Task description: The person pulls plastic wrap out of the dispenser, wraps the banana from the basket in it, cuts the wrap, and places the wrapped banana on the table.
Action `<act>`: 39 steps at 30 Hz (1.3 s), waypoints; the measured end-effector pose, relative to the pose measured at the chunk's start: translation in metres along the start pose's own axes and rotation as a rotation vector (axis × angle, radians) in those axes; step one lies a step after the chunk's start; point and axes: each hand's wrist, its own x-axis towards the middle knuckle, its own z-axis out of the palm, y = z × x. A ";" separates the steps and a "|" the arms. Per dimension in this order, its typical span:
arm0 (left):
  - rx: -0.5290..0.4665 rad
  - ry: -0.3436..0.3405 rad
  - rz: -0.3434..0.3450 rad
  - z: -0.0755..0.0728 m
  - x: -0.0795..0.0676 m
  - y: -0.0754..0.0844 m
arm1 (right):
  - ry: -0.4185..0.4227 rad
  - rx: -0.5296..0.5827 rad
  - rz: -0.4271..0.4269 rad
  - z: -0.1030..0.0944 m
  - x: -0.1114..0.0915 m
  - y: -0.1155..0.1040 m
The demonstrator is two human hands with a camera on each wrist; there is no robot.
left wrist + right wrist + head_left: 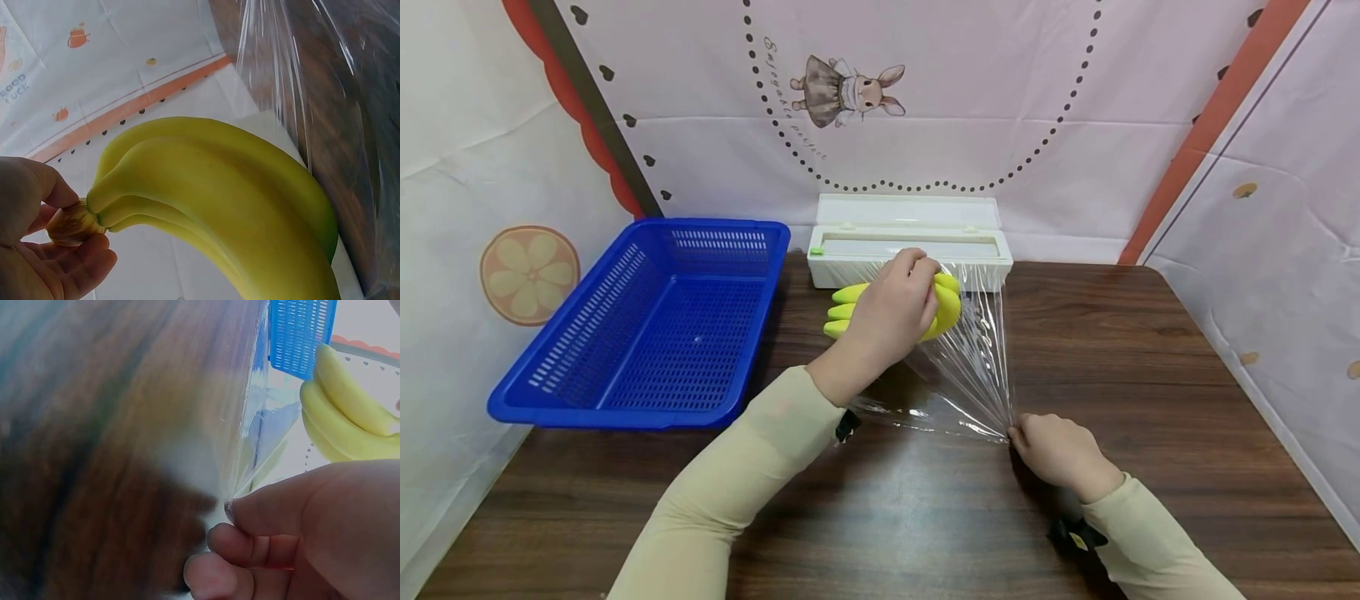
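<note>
My left hand (898, 304) grips a bunch of yellow bananas (206, 169) by its brown stem (74, 224), thumb and fingers curled about it. In the head view the bananas are held over a clear sheet of plastic wrap (958, 392), partly hidden by the hand. The wrap runs from a white dispenser box (910, 271) toward the near right. There, my right hand (1060, 450) pinches the wrap's corner between thumb and fingers, drawing it into taut creases. The right wrist view shows the pinched film (240, 469) rising from the thumb tip, with the bananas beyond.
A blue perforated basket (748, 367) stands on the left of the brown wooden table (1120, 358). The dispenser's lid (910, 210) is raised, leaning near the printed cloth backdrop (925, 150). Cloth walls border both sides of the table.
</note>
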 end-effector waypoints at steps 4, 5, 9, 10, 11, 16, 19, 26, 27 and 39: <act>0.044 -0.001 0.022 0.008 0.000 0.003 | 0.000 0.000 -0.001 0.000 0.000 0.000; 0.058 -0.003 0.027 0.010 0.000 0.004 | -0.002 0.001 -0.002 0.000 0.000 0.000; 0.121 -0.031 0.042 0.016 -0.001 0.009 | 0.005 0.000 -0.005 0.000 0.000 0.000; 0.134 -0.046 0.043 0.018 -0.001 0.010 | 0.009 0.000 -0.006 0.001 0.000 0.000; 0.150 -0.059 0.047 0.020 -0.002 0.012 | 0.015 -0.001 -0.007 0.001 0.000 0.000; 0.211 -0.108 0.068 0.030 -0.004 0.017 | 0.024 -0.008 -0.009 0.003 0.001 0.001; 0.224 -0.108 0.081 0.035 -0.006 0.019 | 0.020 -0.011 -0.006 0.003 0.000 0.001; 0.218 -0.104 0.093 0.045 -0.008 0.022 | 0.022 -0.012 -0.003 0.004 0.000 0.000; 0.218 -0.107 0.093 0.046 -0.008 0.022 | 0.028 -0.014 -0.004 0.004 0.000 0.000; 0.248 -0.050 0.094 0.057 -0.009 0.025 | 0.037 0.022 -0.029 0.002 0.001 -0.004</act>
